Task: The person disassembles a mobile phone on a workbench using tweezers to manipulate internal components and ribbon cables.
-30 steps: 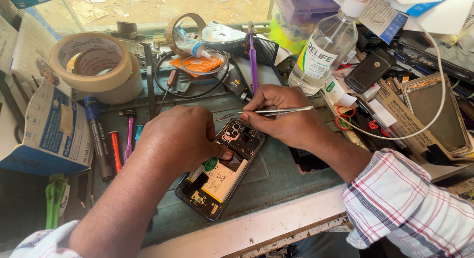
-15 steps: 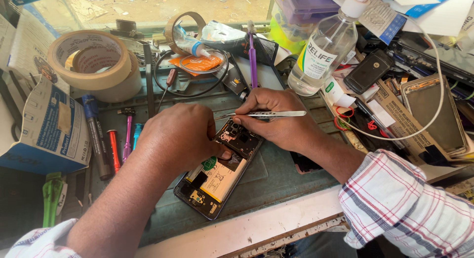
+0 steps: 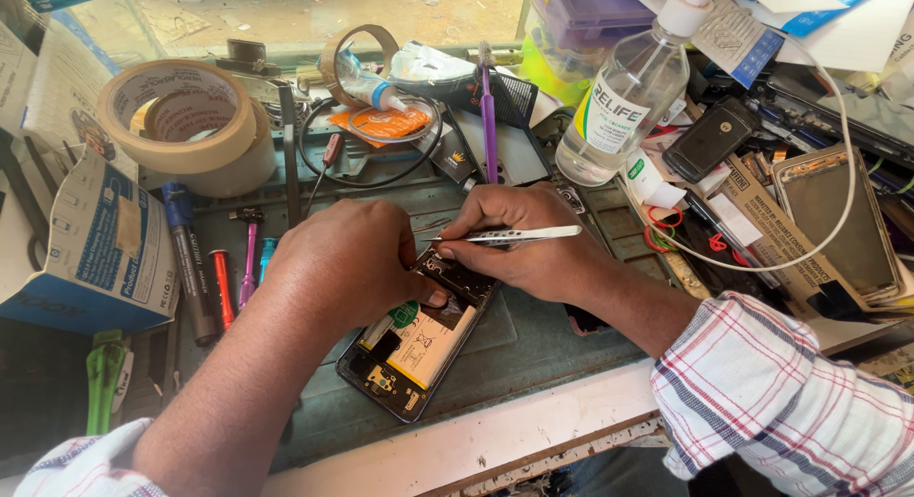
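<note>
While the right hand pinches a pair of metal tweezers with its tip pointing left over the upper end of an opened phone, the left hand curls closed over that same end, its thumb pressing against the phone's edge. The phone lies back-off and slanted on a dark green work mat, its pale battery and circuit boards exposed, just behind the white front edge of the bench. Both forearms wear checked sleeves. To the left of the hands, a black marker, a red screwdriver and a pink one lie side by side, near a blue-and-white cardboard box. Behind them sit two stacked rolls of masking tape. Beyond the hands lie a purple toothbrush and a black cable loop around an orange packet. A clear pump bottle of liquid stands at the right rear, with a small black phone beside it and a white cable curving over a bare phone frame at far right.
</note>
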